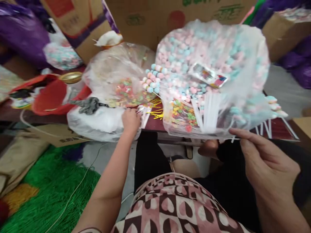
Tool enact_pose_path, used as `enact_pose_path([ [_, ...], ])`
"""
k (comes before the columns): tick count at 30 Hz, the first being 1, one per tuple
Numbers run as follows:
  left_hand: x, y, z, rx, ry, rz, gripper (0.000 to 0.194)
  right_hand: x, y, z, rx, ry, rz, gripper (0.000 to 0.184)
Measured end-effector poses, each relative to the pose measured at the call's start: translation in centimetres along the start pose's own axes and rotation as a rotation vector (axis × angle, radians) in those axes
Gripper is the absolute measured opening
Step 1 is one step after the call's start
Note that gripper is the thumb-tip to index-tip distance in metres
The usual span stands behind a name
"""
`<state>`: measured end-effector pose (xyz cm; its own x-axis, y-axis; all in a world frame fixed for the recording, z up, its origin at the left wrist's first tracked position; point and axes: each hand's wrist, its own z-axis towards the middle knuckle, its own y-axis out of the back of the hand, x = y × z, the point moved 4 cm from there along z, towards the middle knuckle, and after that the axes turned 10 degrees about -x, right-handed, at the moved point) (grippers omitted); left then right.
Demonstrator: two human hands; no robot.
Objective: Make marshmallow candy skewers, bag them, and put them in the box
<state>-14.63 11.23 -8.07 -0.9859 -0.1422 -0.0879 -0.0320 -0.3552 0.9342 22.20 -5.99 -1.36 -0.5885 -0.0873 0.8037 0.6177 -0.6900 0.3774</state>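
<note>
My left hand point(131, 119), fingers curled down, is on the clear plastic bags point(145, 113) at the table's front edge; its fingertips are partly hidden. Beside it lies a bag of white material point(104, 119). To the right, my right hand point(269, 158) pinches a thin white piece point(233, 139), seemingly a stick, between thumb and index finger. Just beyond is a big clear bag of pink, blue and white marshmallows point(175, 48). On its front part are white sticks point(211, 113) and ring-shaped gummies point(183, 113). Marshmallow skewers point(154, 77) lie left of it.
Yellow twist ties point(156, 110) lie between the bags. Another clear bag holds colourful gummies point(125, 89). A red bag point(48, 97) sits at the left, with a gold lid point(70, 77). More skewers point(274, 105) lie right. A cardboard box point(150, 22) stands behind; green strands point(63, 181) cover the floor.
</note>
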Motion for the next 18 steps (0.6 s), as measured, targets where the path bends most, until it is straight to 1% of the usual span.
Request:
enact_pose_path([
  [2, 0.4, -0.2, 0.2, -0.005, 0.017, -0.013, 0.03, 0.6, -2.1, -0.7, 0.088, 0.035, 0.06, 0.022],
  [4, 0.7, -0.4, 0.3, -0.013, 0.017, -0.027, 0.032, 1.1, -3.8, -1.2, 0.173, 0.084, 0.093, 0.021],
  [7, 1.1, -0.6, 0.2, -0.02, 0.008, -0.045, 0.039, 1.4, -5.4, -1.6, 0.276, 0.151, 0.117, 0.021],
  [9, 1.2, -0.7, 0.0, -0.022, 0.006, -0.055, 0.04, 1.4, -6.0, -1.8, 0.327, 0.165, 0.125, 0.021],
  [13, 1.1, -0.7, 0.2, -0.03, 0.034, -0.076, 0.032, 1.4, -6.9, -2.5, 0.405, 0.201, 0.151, 0.022],
  [16, 1.0, -0.9, 0.6, 0.005, 0.041, -0.077, 0.025, 1.6, -7.4, -3.2, 0.43, 0.207, 0.182, 0.022],
  [18, 1.0, -0.9, 0.9, 0.022, 0.039, -0.068, 0.024, 1.8, -7.7, -3.6, 0.454, 0.196, 0.193, 0.022],
])
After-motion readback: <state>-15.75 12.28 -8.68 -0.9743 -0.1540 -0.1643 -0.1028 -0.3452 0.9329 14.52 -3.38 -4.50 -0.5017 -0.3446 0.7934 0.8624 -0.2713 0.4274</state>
